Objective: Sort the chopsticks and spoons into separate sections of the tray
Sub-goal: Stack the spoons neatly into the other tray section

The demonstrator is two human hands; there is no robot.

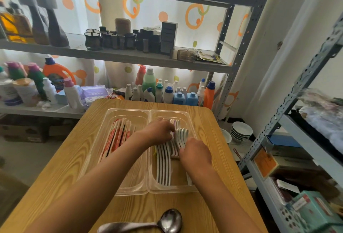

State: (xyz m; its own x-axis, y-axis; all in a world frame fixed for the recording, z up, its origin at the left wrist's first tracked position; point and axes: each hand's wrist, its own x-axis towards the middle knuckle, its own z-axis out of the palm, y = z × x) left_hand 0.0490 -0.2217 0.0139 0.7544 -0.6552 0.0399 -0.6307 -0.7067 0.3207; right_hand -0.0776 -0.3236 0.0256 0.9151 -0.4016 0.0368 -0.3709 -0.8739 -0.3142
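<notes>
Both our hands, left (157,132) and right (194,152), curl on the spoons (182,134) in the tray's (130,188) right section; a hasty push could scatter the row

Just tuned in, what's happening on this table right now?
A person is sorting cutlery into a clear two-section tray on a wooden table. Wrapped chopsticks lie in the left section. Both hands are in the right section: the left hand and right hand are on the white spoons there. One metal spoon lies on the table outside the tray.
</notes>
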